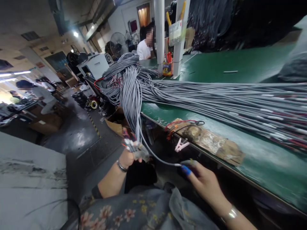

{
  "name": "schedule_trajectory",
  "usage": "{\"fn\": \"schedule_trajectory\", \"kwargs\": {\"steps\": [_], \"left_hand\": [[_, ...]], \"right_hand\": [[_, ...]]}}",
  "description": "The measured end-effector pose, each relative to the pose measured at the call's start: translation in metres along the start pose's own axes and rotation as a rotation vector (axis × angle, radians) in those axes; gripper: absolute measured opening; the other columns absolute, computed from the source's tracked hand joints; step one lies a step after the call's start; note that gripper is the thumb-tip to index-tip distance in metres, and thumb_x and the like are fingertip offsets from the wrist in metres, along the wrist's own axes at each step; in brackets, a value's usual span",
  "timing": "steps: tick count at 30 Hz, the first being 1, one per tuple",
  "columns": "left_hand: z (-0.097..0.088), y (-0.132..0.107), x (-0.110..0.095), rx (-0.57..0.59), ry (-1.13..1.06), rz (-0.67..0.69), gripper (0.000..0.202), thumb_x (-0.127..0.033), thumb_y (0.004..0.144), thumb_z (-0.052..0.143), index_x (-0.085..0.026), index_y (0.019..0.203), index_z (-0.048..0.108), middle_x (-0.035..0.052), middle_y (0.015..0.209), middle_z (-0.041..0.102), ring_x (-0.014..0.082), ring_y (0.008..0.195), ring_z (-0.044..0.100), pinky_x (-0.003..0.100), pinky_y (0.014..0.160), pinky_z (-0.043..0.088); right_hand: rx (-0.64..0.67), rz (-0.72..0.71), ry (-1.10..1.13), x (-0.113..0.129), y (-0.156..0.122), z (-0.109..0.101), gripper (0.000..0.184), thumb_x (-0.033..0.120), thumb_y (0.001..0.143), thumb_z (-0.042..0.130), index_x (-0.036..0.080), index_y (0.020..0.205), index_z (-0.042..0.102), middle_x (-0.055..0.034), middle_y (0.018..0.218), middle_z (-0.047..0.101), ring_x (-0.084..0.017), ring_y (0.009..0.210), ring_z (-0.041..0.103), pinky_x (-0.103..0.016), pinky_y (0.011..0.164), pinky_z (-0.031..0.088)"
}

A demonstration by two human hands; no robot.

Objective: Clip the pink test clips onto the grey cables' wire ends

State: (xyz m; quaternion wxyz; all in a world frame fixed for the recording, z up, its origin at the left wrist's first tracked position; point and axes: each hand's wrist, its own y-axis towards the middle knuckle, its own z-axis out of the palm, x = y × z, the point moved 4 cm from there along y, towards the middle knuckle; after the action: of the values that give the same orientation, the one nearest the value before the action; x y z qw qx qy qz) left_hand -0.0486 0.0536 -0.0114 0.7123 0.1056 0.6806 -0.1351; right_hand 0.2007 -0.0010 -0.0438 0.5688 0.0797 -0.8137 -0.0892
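Observation:
My left hand [130,153] is closed around the ends of several grey cables, whose tips stick out past the fingers. These cables hang down over the table's edge from a thick grey cable bundle [131,89]. One single grey cable [158,157] curves away from the bunch to my right hand [201,174]. There the thumb, wrapped in blue, and the fingers pinch its white-sleeved end. Pale coverings show on some fingers of both hands. What the right fingertips do around the cable's tip is partly hidden.
Long grey cables [192,92] lie along the green table [240,127]. At its front edge are a stained board [213,143] and a pink clamp [181,145]. An open cardboard box [115,126] stands below. A person in white [144,49] sits behind the posts.

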Motion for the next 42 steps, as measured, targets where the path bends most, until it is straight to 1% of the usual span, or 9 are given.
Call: {"fn": "schedule_trajectory", "kwargs": {"steps": [3,6,8,13,23,27,34,39,42], "left_hand": [[0.035,0.016,0.007,0.036,0.196,-0.049,0.041,-0.051,0.064,0.076,-0.011,0.067,0.069,0.0009,0.051,0.059,0.0087,0.046,0.05,0.02,0.046,0.038],[0.06,0.026,0.01,0.105,0.245,-0.009,0.044,-0.055,0.072,0.067,-0.011,0.073,0.069,0.0024,0.064,0.063,0.0111,0.059,0.052,0.023,0.057,0.043],[0.065,0.027,0.011,0.163,0.268,0.0,0.047,-0.057,0.076,0.062,-0.011,0.075,0.068,0.0024,0.065,0.061,0.011,0.06,0.05,0.023,0.058,0.042],[0.058,0.022,0.002,0.253,0.345,-0.002,0.046,-0.057,0.076,0.062,-0.011,0.072,0.066,0.0027,0.063,0.06,0.0109,0.058,0.049,0.022,0.055,0.039],[0.056,0.017,-0.004,0.257,0.455,-0.099,0.036,-0.046,0.059,0.078,-0.013,0.062,0.064,-0.0016,0.054,0.058,0.0093,0.05,0.047,0.02,0.049,0.038],[0.058,0.018,-0.006,0.175,0.356,-0.08,0.036,-0.046,0.065,0.074,-0.013,0.057,0.062,0.0006,0.051,0.058,0.0097,0.048,0.05,0.021,0.049,0.04],[0.058,0.019,-0.003,-0.006,0.106,-0.1,0.04,-0.052,0.065,0.073,-0.013,0.059,0.064,0.0027,0.05,0.06,0.0107,0.046,0.052,0.023,0.05,0.044],[0.054,0.018,0.0,-0.018,0.126,-0.077,0.04,-0.051,0.068,0.071,-0.014,0.058,0.062,0.0013,0.048,0.059,0.0099,0.045,0.051,0.022,0.049,0.042],[0.055,0.017,-0.001,0.041,0.194,-0.067,0.041,-0.051,0.07,0.07,-0.014,0.054,0.06,0.0018,0.048,0.058,0.0099,0.045,0.05,0.022,0.049,0.041]], "right_hand": [[0.191,0.118,0.2,0.013,0.01,0.031,0.031,0.052,0.075,0.06,0.022,0.066,0.06,-0.0023,0.06,0.065,-0.016,0.051,0.058,-0.027,0.05,0.045],[0.134,0.331,0.424,0.014,0.018,0.042,0.04,0.06,0.069,0.063,0.021,0.063,0.056,-0.0005,0.055,0.061,-0.01,0.041,0.046,-0.024,0.042,0.036],[0.087,0.405,0.528,0.014,0.019,0.042,0.044,0.062,0.064,0.067,0.019,0.064,0.057,-0.001,0.057,0.062,-0.008,0.041,0.043,-0.023,0.043,0.033],[0.099,0.461,0.677,0.02,0.016,0.042,0.047,0.062,0.059,0.072,0.017,0.066,0.06,-0.0013,0.062,0.064,-0.006,0.041,0.041,-0.023,0.044,0.029],[0.063,0.587,0.799,0.03,0.021,0.058,0.044,0.046,0.051,0.081,0.018,0.074,0.058,0.0046,0.053,0.056,-0.009,0.046,0.045,-0.022,0.044,0.029],[0.021,0.616,0.863,0.027,0.02,0.057,0.046,0.051,0.049,0.081,0.018,0.065,0.054,0.0077,0.047,0.047,-0.004,0.039,0.029,-0.02,0.041,0.018],[0.077,0.522,0.761,0.034,0.015,0.052,0.048,0.057,0.053,0.078,0.018,0.061,0.053,0.0054,0.051,0.048,-0.006,0.045,0.032,-0.021,0.043,0.021],[0.097,0.482,0.695,0.03,0.013,0.05,0.05,0.063,0.056,0.074,0.018,0.065,0.056,0.0057,0.051,0.047,-0.007,0.045,0.034,-0.021,0.044,0.025],[0.094,0.505,0.721,0.025,0.013,0.048,0.049,0.065,0.059,0.072,0.018,0.07,0.06,0.0032,0.057,0.053,-0.008,0.05,0.04,-0.022,0.046,0.03]]}}
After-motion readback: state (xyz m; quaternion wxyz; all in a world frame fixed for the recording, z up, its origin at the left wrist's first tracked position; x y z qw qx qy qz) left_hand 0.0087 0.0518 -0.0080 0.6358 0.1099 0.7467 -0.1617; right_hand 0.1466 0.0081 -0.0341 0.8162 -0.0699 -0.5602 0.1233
